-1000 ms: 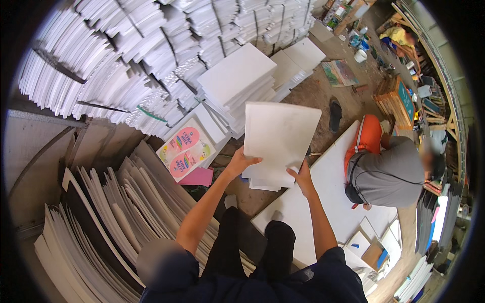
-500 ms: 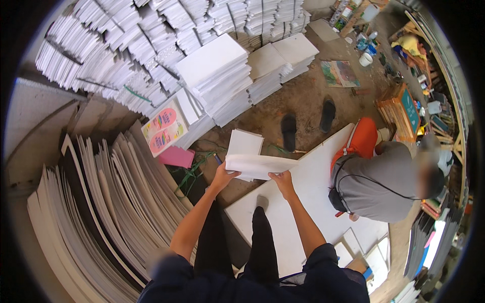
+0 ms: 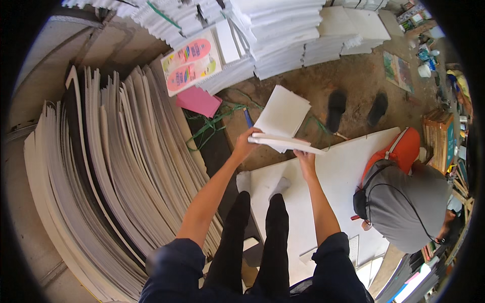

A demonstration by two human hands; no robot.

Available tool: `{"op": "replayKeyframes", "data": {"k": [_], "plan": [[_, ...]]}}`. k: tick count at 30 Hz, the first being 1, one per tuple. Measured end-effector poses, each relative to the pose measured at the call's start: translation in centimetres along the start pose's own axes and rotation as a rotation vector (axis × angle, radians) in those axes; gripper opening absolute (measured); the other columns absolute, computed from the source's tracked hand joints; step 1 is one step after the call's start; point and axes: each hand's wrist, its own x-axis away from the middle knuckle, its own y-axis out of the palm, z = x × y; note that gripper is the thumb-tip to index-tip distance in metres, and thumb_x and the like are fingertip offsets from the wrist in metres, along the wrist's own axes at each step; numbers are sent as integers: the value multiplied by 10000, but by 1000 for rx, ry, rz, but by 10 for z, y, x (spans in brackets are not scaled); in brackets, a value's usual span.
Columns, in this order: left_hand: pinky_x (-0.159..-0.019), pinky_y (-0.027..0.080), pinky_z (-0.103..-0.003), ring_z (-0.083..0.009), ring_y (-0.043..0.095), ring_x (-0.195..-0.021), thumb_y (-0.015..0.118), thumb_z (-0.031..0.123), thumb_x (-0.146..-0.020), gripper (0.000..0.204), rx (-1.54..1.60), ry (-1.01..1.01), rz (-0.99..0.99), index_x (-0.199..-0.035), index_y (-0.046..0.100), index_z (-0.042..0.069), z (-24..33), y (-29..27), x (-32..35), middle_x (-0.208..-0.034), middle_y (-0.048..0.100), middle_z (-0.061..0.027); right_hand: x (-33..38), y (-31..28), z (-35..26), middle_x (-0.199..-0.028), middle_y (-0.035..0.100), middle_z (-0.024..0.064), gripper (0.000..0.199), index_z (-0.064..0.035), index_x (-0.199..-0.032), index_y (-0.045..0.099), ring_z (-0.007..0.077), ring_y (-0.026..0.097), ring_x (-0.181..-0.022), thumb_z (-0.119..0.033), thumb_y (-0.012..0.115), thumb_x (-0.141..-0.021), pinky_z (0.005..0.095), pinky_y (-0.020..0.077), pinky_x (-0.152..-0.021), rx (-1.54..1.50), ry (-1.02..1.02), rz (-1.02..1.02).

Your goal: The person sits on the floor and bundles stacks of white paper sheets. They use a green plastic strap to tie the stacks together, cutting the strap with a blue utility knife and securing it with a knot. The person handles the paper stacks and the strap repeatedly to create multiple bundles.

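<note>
A thin stack of white sheets point(image 3: 290, 143) is held in front of me, tilted so that its edge shows. My left hand point(image 3: 246, 143) is closed around its left end. My right hand point(image 3: 306, 160) grips the lower right side, thumb and fingers pressed on it. Just beyond and partly behind them, a low pile of white sheets point(image 3: 283, 112) lies on the floor. Beside this pile, near my left hand, is a slim blue tool point(image 3: 247, 117) whose kind I cannot make out.
Large upright boards point(image 3: 116, 166) lean at the left. Bundled white paper stacks point(image 3: 283, 30) line the far side. Green strapping point(image 3: 217, 120), a pink sheet point(image 3: 199, 101) and black slippers point(image 3: 336, 108) lie about. A person in grey point(image 3: 404, 202) crouches beside the white board point(image 3: 328, 187) under my feet.
The held sheets have turned from showing a broad face to nearly edge-on, their right end sloping lower. My view has shifted, and both my feet now show on the board.
</note>
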Motion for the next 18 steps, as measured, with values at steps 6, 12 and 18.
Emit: {"op": "replayKeyframes", "data": {"k": [6, 12, 18], "plan": [[-728, 454, -294, -187, 593, -807, 682, -37, -622, 398, -139, 18, 107, -986, 540, 40, -53, 5, -40, -831, 610, -86, -44, -8, 62, -1146, 501, 91, 379, 12, -1124, 459, 166, 463, -1088, 70, 552, -761, 282, 357, -947, 28, 49, 123], [-857, 403, -313, -245, 529, -1026, 698, 4, -637, 704, -136, 56, 127, -1251, 357, 49, -69, 11, -50, -1080, 550, -159, -59, -7, 90, -1150, 485, 157, 479, 58, -1146, 406, 212, 471, -1080, -44, 652, -747, 317, 359, -930, 19, 54, 158], [-927, 348, -341, -272, 463, -1113, 665, 181, -754, 728, -256, 3, 31, -1324, 240, 26, -54, 15, -73, -1206, 459, -208, -68, -8, 77, -1161, 457, 171, 610, 40, -1197, 350, 242, 451, -1074, -203, 681, -746, 337, 349, -918, 294, -9, 180]]}}
